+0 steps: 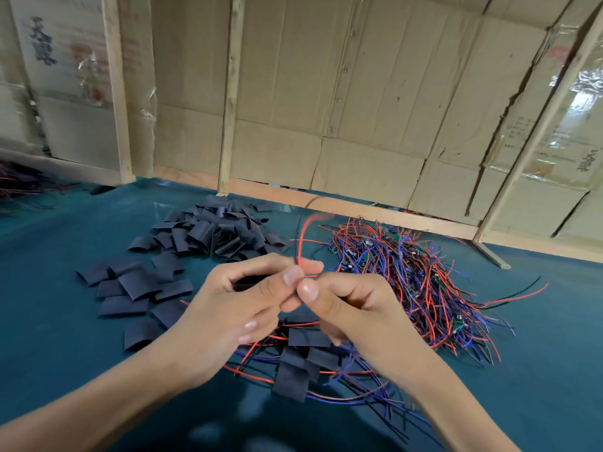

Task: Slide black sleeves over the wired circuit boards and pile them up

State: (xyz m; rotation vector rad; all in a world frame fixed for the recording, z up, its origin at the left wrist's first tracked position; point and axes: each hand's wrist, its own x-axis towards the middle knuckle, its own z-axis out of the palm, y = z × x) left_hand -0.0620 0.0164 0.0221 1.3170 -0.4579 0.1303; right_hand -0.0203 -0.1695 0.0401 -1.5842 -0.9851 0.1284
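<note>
My left hand (235,298) grips a black sleeve (248,283), mostly hidden inside the curled fingers. My right hand (342,305) pinches the red and black wires (301,243) that rise out of the sleeve and arc upward, blurred at the top. The two hands meet thumb to thumb above the table. The board itself is hidden. Below the hands lies a pile of sleeved boards (300,353) with red, blue and black wires trailing out.
A heap of loose black sleeves (215,233) lies at the back centre, with flat ones (137,288) scattered to the left. A tangle of wired boards (408,272) lies on the right. The teal table cover (538,370) meets cardboard walls with wooden studs (228,125).
</note>
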